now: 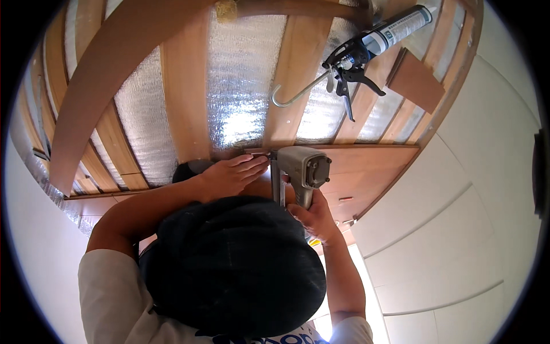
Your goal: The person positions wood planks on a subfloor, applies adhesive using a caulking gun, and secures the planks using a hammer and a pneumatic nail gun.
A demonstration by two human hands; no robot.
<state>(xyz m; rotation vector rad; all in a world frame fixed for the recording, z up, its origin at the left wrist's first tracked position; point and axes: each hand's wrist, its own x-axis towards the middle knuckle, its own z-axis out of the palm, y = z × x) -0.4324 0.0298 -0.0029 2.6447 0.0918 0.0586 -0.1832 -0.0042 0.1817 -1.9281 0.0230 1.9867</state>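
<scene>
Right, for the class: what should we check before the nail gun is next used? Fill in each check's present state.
1. Nail gun gripped by the right hand: ok.
2. Left hand well clear of the nail gun: not ok; its fingers lie close beside it.
3. Right hand off the trigger: cannot tell; not clear in this view.
4. Caulking gun apart from both hands: ok.
5. Eye protection worn: cannot tell; the dark cap blocks the view.

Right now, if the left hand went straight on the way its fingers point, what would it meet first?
Most likely the nail gun that the right hand grips: it sits just right of the left hand, though depth between them is unclear.
</scene>
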